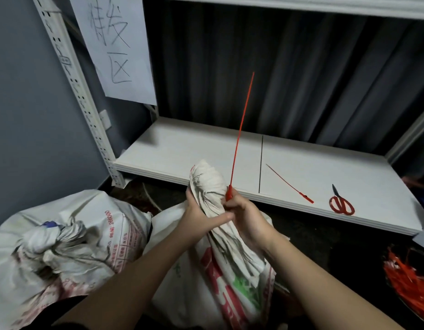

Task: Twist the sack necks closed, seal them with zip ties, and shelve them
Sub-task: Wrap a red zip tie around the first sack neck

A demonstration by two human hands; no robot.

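Note:
A white woven sack [225, 277] with red and green print stands in front of me, its neck [209, 186] twisted into a tight bundle. My left hand [201, 216] grips the twisted neck from the left. My right hand [244, 215] is against the neck's right side and pinches the head end of a long red zip tie [240, 132], whose tail points up toward the shelf back. A second sack [63, 244] with a bunched neck lies at the left.
A white shelf board [182, 148] runs across the middle, with a spare red zip tie [289, 184] and red-handled scissors [341, 203] lying on it. A pile of red zip ties [409, 277] sits at the lower right. A paper sign [115, 48] hangs on the shelf upright.

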